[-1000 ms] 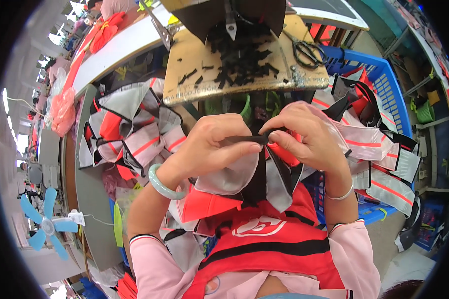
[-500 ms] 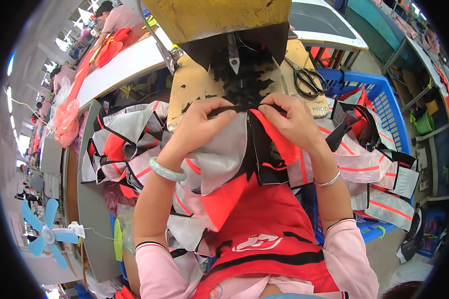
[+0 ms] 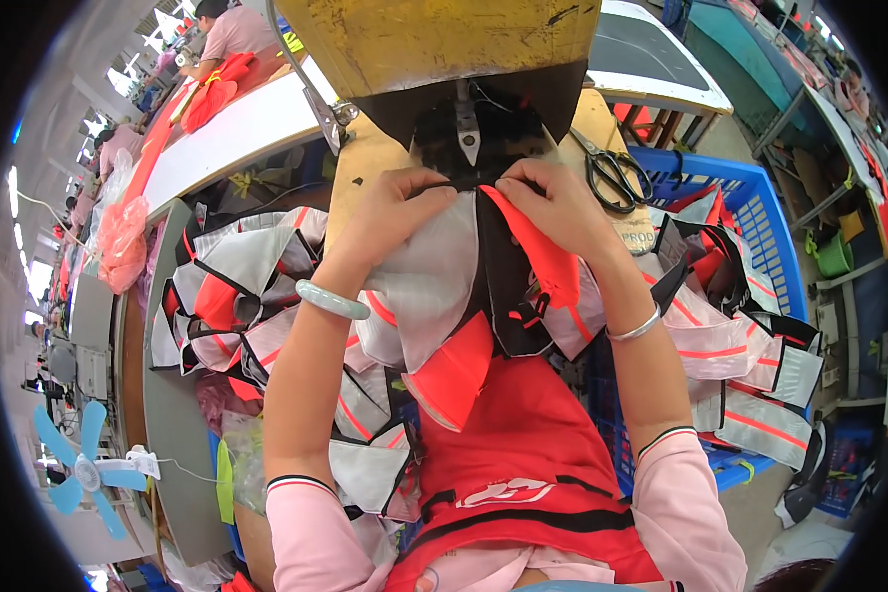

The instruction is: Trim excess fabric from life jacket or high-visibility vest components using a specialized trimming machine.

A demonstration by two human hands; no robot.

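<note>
Between my two hands is a sewn piece of grey, black and red fabric (image 3: 429,271), its black-edged top stretched level beneath the machine's metal tip (image 3: 468,138). My left hand (image 3: 400,209) pinches that edge at the grey panel. On the other side of the black strip, my right hand (image 3: 555,209) pinches the same edge beside a red flap (image 3: 538,247). Both hands rest at the near side of the wooden machine table (image 3: 370,148). Below them the loose part of the piece hangs over my red apron (image 3: 528,424). The fingertips partly hide the gripped edge.
A yellow machine housing (image 3: 444,44) overhangs my hands. Black-handled scissors (image 3: 617,178) lie to the right. Similar grey and red pieces fill a blue basket (image 3: 760,187) at right and heap up (image 3: 252,247) at left. A blue fan (image 3: 89,472) stands low left.
Both hands have moved slightly away from me, carrying the fabric piece farther under the machine's head. The grip on its edge looks the same. The whole view has shifted a little.
</note>
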